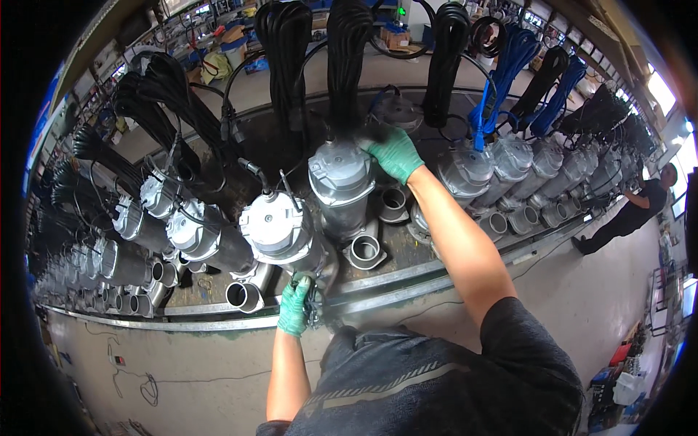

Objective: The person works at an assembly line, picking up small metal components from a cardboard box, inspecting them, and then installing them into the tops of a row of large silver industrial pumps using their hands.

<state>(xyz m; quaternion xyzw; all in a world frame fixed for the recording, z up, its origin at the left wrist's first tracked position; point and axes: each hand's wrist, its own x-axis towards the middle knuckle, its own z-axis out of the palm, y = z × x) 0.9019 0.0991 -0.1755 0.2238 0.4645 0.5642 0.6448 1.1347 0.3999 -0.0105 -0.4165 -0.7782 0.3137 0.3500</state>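
Observation:
My right hand, in a green glove, reaches to the upper right edge of a silver motor-pump housing. Dark blur hides its fingertips, so what they touch is unclear. Below, at the bench's front edge, my left hand, also green-gloved, is closed around dark and metallic small parts that I cannot name. It is just under another silver pump with a cable fitting on its lid. A round outlet pipe sticks out at the foot of the pump by my right hand.
Rows of similar pumps line the long bench on both sides. Coiled black cables and blue cables rise behind them. A person stands at the far right. A thin cord lies on the floor.

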